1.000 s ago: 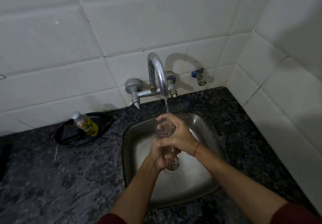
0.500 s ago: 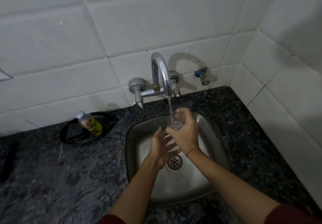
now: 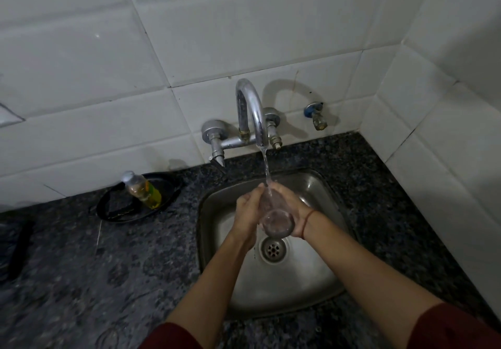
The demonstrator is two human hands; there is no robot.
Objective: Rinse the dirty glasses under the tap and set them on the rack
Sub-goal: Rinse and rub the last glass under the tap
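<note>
Running from the curved tap (image 3: 250,110), a thin water stream (image 3: 266,167) is met by the far end of the glass (image 3: 276,222), which is held over the sink (image 3: 298,281), above the drain (image 3: 272,249). The glass is tilted, and one round end is turned toward the camera; whether this is the mouth or the base cannot be told. The glass is kept between both hands. The right hand (image 3: 296,211) is curled round its side, with a red thread (image 3: 307,221) seen at the wrist. The left hand (image 3: 248,213) is laid against the other side, its fingers nearly straight and pressed on the glass. The sink is set in the dark speckled counter (image 3: 108,267), toward its back right corner. At the back edge of the counter, left of the sink, a small bottle (image 3: 142,190) of yellow liquid is leaned in a black dish (image 3: 116,214).
</note>
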